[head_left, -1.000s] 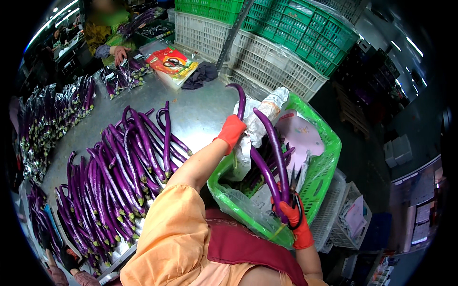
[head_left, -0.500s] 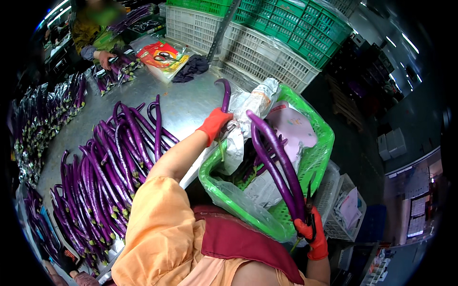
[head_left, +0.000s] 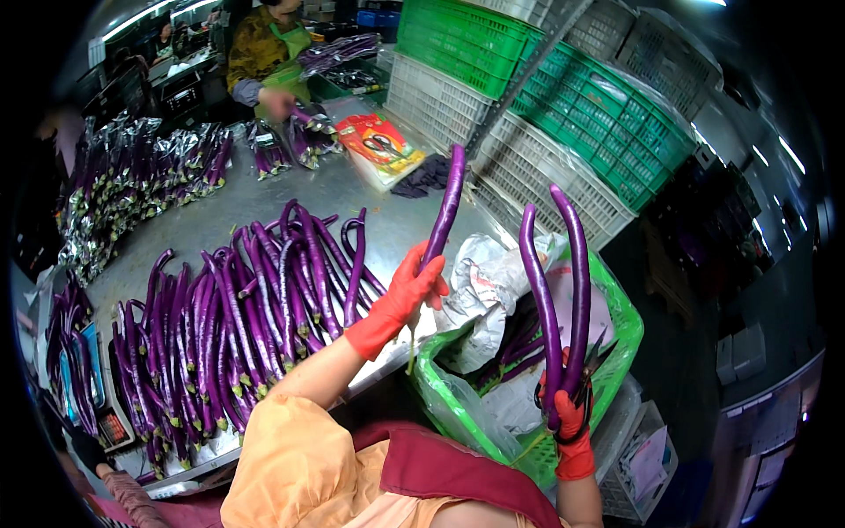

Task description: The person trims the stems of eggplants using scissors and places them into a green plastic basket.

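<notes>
Metal tabletop (head_left: 396,220), left fingers (head_left: 433,283) around one eggplant (head_left: 447,207), right fingers (head_left: 564,409) around two eggplants (head_left: 576,264) and scissors (head_left: 595,359).

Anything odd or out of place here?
Slightly: paper is crumpled and bunched at the green crate's rim, not flat, and a dark cloth lies wadded on the table. The held eggplants show no clear damage; no spill visible.
</notes>
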### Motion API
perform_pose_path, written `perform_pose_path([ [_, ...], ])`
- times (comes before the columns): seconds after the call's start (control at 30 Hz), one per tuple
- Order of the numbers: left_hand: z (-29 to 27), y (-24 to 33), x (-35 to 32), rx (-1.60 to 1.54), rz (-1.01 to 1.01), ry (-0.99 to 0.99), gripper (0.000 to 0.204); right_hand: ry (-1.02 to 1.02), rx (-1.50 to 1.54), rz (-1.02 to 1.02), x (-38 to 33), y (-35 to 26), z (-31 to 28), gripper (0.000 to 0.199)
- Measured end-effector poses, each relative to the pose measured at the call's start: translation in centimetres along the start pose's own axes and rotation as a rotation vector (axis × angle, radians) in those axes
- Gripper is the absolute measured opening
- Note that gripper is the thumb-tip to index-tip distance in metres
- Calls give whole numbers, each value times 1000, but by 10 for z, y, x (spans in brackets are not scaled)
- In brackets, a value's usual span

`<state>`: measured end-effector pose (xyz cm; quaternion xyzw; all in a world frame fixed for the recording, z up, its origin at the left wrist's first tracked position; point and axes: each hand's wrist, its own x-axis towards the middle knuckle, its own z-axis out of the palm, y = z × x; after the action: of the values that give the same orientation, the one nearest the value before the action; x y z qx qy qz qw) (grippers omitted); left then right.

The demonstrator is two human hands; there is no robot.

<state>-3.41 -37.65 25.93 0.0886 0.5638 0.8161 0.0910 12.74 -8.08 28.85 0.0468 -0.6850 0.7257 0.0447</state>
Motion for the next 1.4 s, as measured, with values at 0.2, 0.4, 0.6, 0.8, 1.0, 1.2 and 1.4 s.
perform_pose_path([
  [0.2, -29, -33, -14, -606, 173, -172, 58, -98, 57, -9, 31, 2, 41, 84],
  [0.4, -12, -77, -47, -1402, -38, -166, 67, -150, -57, -14, 53, 13, 71, 80],
  [0.6, 11, -75, -68, -1103, -55, -291, 71, -229, -653, -94, 72, 8, 107, 65],
  [0.8, 23, -80, -65, -832, -57, -330, 60, -263, -688, -218, 55, 44, 113, 73],
  [1.0, 23, -85, -65, -781, -227, -223, 54, -258, -46, 29, 43, 42, 96, 72],
  [1.2, 16, -76, -62, -892, -188, -179, 32, -90, -361, 46, 80, 18, 64, 66],
  [1.4, -5, -83, -70, -1181, -29, -320, 19, -169, -718, 79, 124, 24, 92, 68],
])
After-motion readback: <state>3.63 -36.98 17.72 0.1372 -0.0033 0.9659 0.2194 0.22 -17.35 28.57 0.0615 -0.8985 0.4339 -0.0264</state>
